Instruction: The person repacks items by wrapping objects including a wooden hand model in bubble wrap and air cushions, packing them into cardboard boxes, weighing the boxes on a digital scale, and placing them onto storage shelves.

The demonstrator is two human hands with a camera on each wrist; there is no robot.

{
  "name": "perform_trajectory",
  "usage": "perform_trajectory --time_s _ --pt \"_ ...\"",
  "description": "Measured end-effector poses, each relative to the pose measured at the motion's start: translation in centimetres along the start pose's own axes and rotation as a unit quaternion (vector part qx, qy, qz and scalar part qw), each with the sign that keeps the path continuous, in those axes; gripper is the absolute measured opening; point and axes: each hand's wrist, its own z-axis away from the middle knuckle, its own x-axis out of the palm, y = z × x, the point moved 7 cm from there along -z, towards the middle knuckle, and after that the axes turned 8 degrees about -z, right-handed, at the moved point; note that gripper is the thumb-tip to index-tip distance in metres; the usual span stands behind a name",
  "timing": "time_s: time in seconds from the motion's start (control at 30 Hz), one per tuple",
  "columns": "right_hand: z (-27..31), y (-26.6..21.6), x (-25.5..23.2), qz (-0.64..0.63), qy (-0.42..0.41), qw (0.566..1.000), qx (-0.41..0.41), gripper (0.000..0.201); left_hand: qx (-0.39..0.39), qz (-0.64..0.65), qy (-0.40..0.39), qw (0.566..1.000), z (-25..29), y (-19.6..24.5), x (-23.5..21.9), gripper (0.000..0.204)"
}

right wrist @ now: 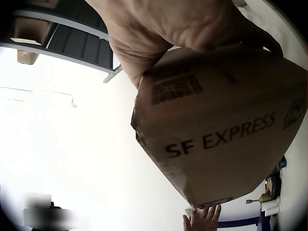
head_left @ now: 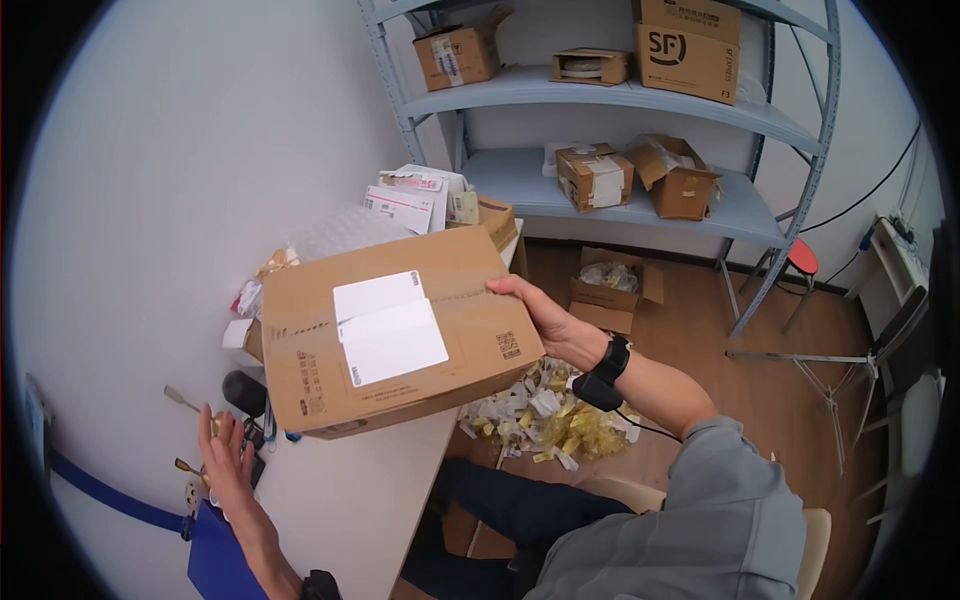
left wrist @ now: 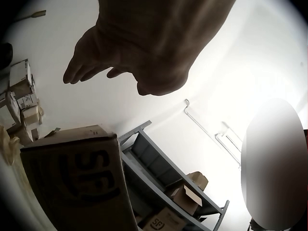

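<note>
A closed brown cardboard box (head_left: 465, 330) with a white label on its upper face is held up, tilted, above the white table. My right hand (head_left: 548, 318) grips its right end, thumb on the upper face. In the right wrist view the right hand (right wrist: 178, 29) spans the end of the box (right wrist: 216, 115) printed "SF EXPRESS". My left hand (head_left: 228, 465) is off the box, below and left of it, fingers extended. The left wrist view shows the left hand (left wrist: 144, 48) apart from the box (left wrist: 77, 183), holding nothing.
Bubble wrap, parcels and a dark cylinder (head_left: 244, 393) lie along the wall side of the table (head_left: 340, 500). Crumpled packing (head_left: 550, 415) covers the floor at its right. Metal shelves (head_left: 500, 180) with boxes stand behind; a red stool (head_left: 802, 256) is at the right.
</note>
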Motion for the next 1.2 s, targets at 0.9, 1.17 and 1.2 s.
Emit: perform_trajectory --time_s 0.9,1.17,1.2 --pt "-13.8 -22.7 -28.4 0.029 0.411 0.870 -0.271 0.081 0.031 -0.499 -0.128 0.857 12.6 -18.4 13.2 0.073" --pt "-24.3 -21.7 -33.9 0.012 0.468 0.799 -0.377 0.080 0.017 -0.495 -0.154 0.855 12.4 -18.9 13.2 0.074" --pt "-25.2 -22.1 -34.4 0.011 0.465 0.800 -0.379 0.080 0.017 -0.495 -0.151 0.856 12.4 -18.8 13.3 0.074"
